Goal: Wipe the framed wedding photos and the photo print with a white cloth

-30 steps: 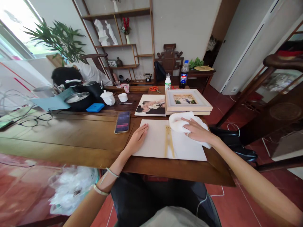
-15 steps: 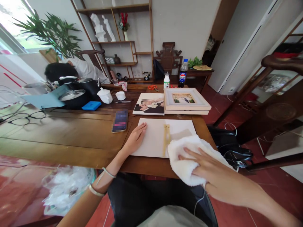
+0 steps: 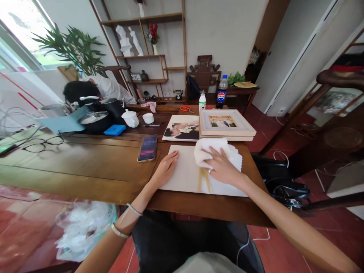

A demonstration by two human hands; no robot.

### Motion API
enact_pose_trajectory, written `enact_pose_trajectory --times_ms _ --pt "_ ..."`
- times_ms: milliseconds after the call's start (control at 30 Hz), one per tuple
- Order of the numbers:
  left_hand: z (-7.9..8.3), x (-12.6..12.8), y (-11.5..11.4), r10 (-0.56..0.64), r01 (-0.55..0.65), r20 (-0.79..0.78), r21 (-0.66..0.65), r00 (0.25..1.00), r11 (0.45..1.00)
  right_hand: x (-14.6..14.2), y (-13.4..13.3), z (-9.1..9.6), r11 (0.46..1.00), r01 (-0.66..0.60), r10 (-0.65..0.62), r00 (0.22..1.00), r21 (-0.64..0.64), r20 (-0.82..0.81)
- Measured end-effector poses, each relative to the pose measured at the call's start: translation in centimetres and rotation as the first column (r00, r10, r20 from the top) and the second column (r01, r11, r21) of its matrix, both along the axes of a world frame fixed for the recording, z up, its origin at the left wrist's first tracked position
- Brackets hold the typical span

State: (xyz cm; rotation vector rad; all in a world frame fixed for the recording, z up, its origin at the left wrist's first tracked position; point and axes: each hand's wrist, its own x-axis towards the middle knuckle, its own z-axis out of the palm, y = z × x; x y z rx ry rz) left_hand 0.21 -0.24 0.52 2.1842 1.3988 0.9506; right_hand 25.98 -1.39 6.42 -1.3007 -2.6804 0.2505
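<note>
Left hand [image 3: 166,168] laid flat at the left edge of a white board [image 3: 183,170], fingers close together and nothing gripped; two bands are worn on the wrist. Cloth [image 3: 234,155], white and bunched, is held by the right hand [image 3: 224,165], fingers spread over it; a ring is worn. The cloth is pressed on the board's upper right part, and the top of a yellow stand [image 3: 200,180] is covered by it; two narrow legs are left showing below. Board lies flat near the front edge of the tabletop [image 3: 113,170]. Just behind it are set a photo panel [image 3: 184,131] and, to its right, a pale picture frame [image 3: 246,123], stacked. A phone [image 3: 147,148] is placed left of the board. Farther back: orange-handled pliers [image 3: 185,108], a white bottle [image 3: 202,101], a cola bottle [image 3: 221,94]. To the left, a teapot [image 3: 130,118], a cup [image 3: 148,118] and a blue box [image 3: 115,130] are noted. Beyond these, a person in white [image 3: 112,91] is seen bent low, hands hidden.
</note>
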Motion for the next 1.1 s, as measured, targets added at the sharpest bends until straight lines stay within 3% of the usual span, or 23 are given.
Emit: enact_pose_trajectory --times_ms 200,300,400,600,700,900,1100 --pt "-0.2 0.0 0.1 -0.008 0.008 -0.01 0.017 1.0 1.0 1.0 -8.0 0.5 0.974 -0.22 0.222 0.975 -0.044 0.025" --pt "-0.3 0.0 0.1 -0.01 0.01 -0.011 0.016 1.0 1.0 1.2 -9.3 0.7 0.958 -0.275 0.277 0.961 -0.075 0.016" --pt "-0.2 0.0 0.1 -0.006 0.006 -0.017 0.007 1.0 1.0 1.2 -7.2 0.4 0.964 -0.256 0.254 0.966 -0.067 -0.042" --pt "0.0 -0.1 0.1 0.003 -0.003 -0.014 0.001 1.0 1.0 0.4 0.5 0.5 0.996 -0.078 0.07 0.982 -0.042 -0.176" --pt "0.0 -0.1 0.1 -0.001 0.001 -0.007 0.001 1.0 1.0 -0.7 2.8 1.0 0.997 -0.032 0.018 0.98 -0.068 -0.196" --pt "-0.1 -0.1 0.0 -0.006 0.006 0.007 0.002 1.0 1.0 -2.2 3.6 1.3 0.997 0.015 -0.024 0.993 -0.076 -0.113" --pt "-0.1 -0.1 0.0 0.002 -0.002 0.005 0.004 1.0 1.0 2.7 3.0 1.5 0.966 0.211 -0.228 0.968 -0.15 -0.105"
